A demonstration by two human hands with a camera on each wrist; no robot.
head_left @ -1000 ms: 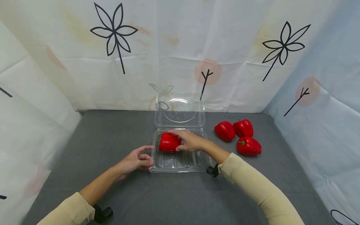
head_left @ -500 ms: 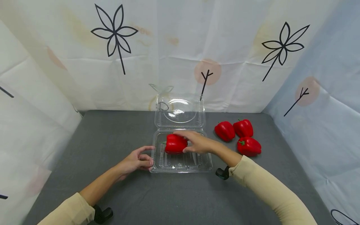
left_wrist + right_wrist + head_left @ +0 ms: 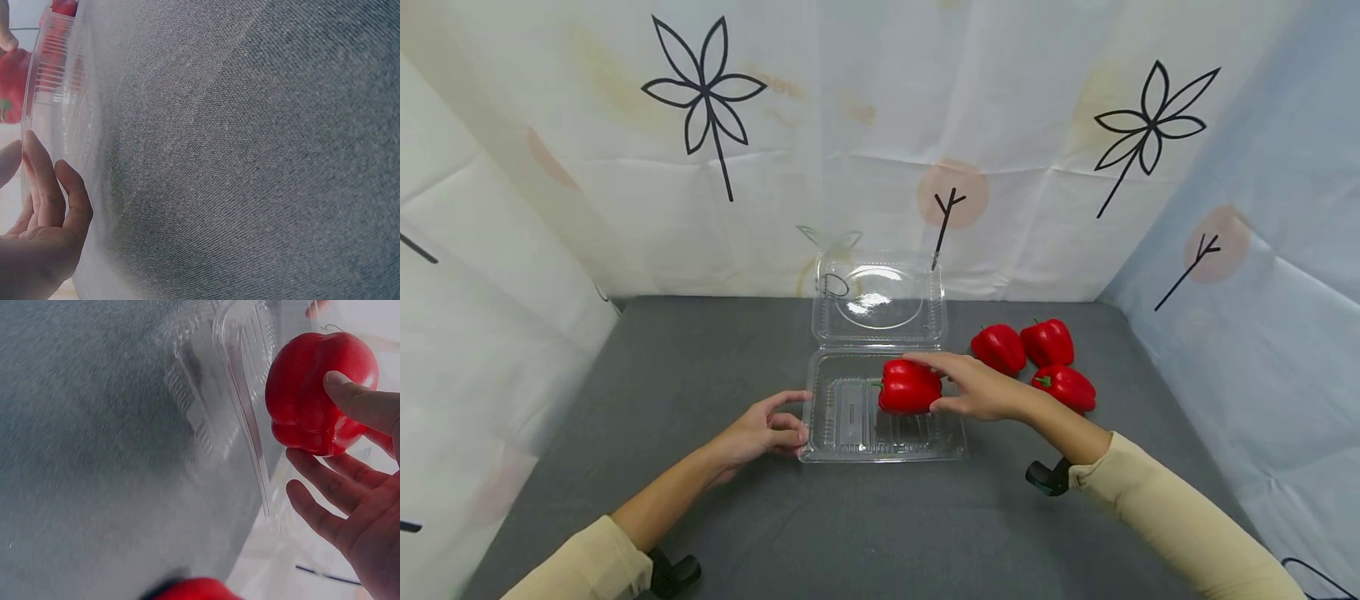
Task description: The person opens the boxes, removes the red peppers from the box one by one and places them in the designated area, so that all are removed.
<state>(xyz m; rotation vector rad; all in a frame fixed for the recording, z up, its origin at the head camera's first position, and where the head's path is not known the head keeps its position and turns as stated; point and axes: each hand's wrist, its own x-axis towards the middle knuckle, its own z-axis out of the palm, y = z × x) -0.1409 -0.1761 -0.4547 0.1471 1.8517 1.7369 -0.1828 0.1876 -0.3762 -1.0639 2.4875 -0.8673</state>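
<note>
My right hand (image 3: 988, 392) grips a red bell pepper (image 3: 907, 387) over the right half of a clear plastic clamshell container (image 3: 846, 421). In the right wrist view, the thumb lies on one side of the pepper (image 3: 306, 394) and fingers on the other, and the pepper appears raised above the container rim. My left hand (image 3: 760, 429) holds the container's left edge; in the left wrist view its thumb and fingers (image 3: 40, 162) meet at the rim. The container's lid (image 3: 880, 321) stands open at the back.
Right of the container, three more red bell peppers (image 3: 1000, 348) sit grouped on the grey tabletop (image 3: 880, 525). Behind the table hangs a white patterned cloth (image 3: 850, 125), with similar cloth at both sides.
My right hand and the bell pepper have moved right, from the container's left half to its right half. The left hand keeps its place at the edge.
</note>
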